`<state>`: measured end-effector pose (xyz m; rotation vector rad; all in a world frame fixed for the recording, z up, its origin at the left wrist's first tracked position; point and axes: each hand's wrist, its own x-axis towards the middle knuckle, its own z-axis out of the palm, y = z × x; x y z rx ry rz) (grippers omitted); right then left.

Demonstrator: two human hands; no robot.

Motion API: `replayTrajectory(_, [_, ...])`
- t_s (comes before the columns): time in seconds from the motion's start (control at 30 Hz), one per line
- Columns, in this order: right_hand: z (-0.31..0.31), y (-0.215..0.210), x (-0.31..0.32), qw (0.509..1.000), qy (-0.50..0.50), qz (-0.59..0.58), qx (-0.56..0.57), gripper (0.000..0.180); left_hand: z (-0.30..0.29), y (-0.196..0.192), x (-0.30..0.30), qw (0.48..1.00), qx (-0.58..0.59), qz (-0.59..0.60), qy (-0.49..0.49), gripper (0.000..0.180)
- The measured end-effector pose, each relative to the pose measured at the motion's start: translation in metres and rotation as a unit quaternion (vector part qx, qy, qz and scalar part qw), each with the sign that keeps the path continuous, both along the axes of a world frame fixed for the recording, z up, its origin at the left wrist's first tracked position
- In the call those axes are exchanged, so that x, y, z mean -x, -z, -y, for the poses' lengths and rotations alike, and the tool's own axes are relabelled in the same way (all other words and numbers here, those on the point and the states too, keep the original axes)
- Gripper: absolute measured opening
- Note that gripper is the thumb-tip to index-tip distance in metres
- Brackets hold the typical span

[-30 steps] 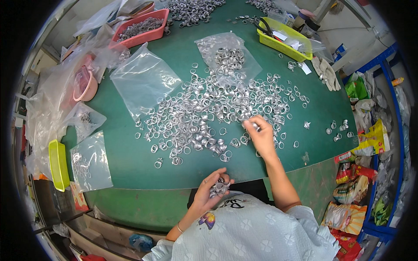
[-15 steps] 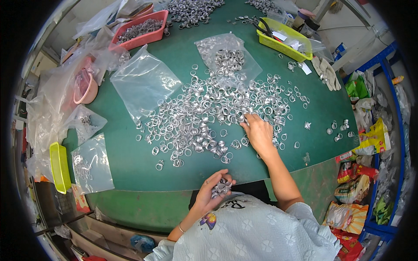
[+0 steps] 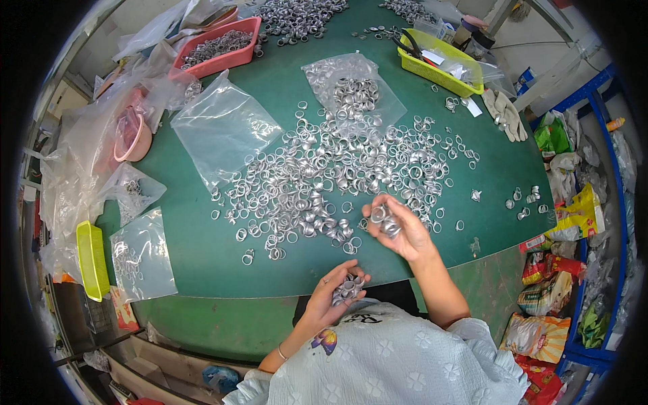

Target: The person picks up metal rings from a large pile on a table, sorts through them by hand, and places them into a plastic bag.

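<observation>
Holding several rings [image 3: 383,219] in pinched fingers, right hand [image 3: 398,229] is now lifted off the ring pile [image 3: 337,175], where it lay pressed half a second ago. Left hand [image 3: 334,293] unchanged at table [image 3: 202,263] edge, fingers curled around a ring cluster [image 3: 347,289].

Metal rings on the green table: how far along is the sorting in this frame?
Done: some rings sit bagged in a clear bag and fill the red tray. In hand: the left hand holds a bunch and the right hand holds a few. Left: a large loose pile of rings covers the green table.
</observation>
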<state>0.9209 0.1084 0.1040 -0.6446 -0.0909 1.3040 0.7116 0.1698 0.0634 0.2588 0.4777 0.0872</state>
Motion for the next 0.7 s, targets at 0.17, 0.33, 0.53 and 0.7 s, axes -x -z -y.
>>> replayTrajectory(0.17, [0.003,0.004,0.036,0.971,-0.028,0.239,0.008,0.024,-0.005,-0.022,-0.014,0.996,0.086,-0.019,-0.021,0.047])
replayTrajectory(0.33, [0.001,0.006,0.081,0.632,0.008,0.775,0.013,0.018,-0.009,-0.014,-0.019,0.993,0.095,-0.012,-0.064,0.047])
replayTrajectory(0.53, [0.007,0.000,0.076,0.595,0.052,0.802,0.017,0.021,-0.005,-0.011,-0.033,0.988,0.119,0.013,-0.094,0.036])
replayTrajectory(0.7, [0.013,-0.009,0.061,0.653,0.139,0.745,-0.001,0.021,-0.008,-0.004,-0.037,0.978,0.168,0.078,-0.100,0.027])
